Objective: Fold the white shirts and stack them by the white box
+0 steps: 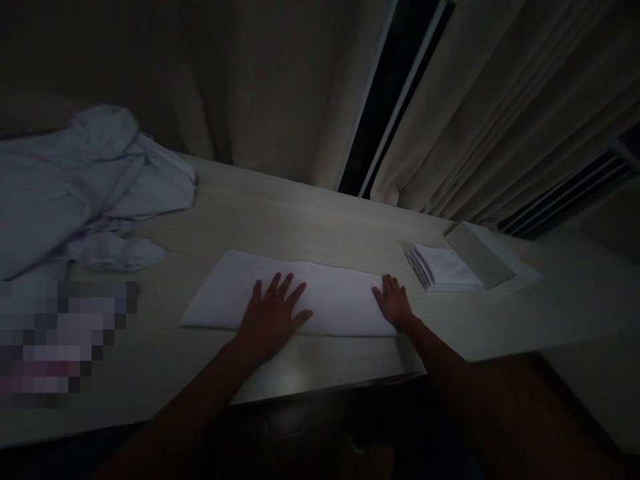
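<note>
A white cloth (335, 300), folded into a long flat strip, lies across the table in front of me. My left hand (273, 317) rests flat on its left-middle part, fingers spread. At the cloth's right end, my right hand (393, 301) presses down with its fingers stretched out and the thumb apart. Neither hand grips anything. Just beyond my right hand sits a small stack of folded white cloths (445, 268), apart from the strip.
Crumpled white cloth (100, 193) is heaped on the table (240, 207) at the left, above a blurred-out patch. A grey flat board (480, 257) and a pale sheet (523, 275) lie at the right. Long curtains (465, 113) hang along the table's far edge.
</note>
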The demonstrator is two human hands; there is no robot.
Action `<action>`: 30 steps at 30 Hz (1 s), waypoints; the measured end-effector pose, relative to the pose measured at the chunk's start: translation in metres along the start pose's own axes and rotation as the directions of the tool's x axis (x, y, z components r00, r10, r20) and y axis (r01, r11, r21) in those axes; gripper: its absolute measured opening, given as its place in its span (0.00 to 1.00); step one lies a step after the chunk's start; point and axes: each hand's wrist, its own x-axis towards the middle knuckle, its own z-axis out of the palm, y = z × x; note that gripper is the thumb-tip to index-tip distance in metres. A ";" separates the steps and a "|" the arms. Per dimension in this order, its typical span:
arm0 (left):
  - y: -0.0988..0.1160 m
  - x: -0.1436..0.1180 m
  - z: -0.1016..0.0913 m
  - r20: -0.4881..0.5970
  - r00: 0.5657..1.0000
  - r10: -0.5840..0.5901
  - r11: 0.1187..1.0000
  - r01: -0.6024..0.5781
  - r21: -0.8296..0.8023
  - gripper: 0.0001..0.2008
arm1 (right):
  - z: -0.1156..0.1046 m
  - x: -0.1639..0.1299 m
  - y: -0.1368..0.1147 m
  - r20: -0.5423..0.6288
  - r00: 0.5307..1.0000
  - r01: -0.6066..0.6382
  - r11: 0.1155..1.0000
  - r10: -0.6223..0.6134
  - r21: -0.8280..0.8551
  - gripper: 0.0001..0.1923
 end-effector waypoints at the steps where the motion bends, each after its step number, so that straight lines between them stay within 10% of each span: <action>1: -0.015 -0.001 -0.001 0.011 0.999 -0.046 0.999 0.046 0.026 0.34 | 0.000 0.002 0.003 0.003 1.000 0.004 1.000 -0.004 -0.005 0.40; 10: -0.068 -0.030 0.001 0.005 0.980 -0.198 0.968 0.195 0.156 0.36 | -0.024 0.021 0.001 -0.016 0.995 0.094 0.993 -0.096 -0.067 0.42; 21: -0.051 -0.020 -0.021 -0.039 0.988 -0.150 0.977 0.154 0.149 0.29 | -0.024 -0.025 -0.230 0.088 0.803 0.572 0.803 -0.590 0.167 0.36; 30: -0.067 -0.017 0.005 0.005 0.977 -0.214 0.973 0.213 0.086 0.34 | -0.017 0.028 -0.168 0.120 0.898 0.409 0.903 -0.424 0.130 0.37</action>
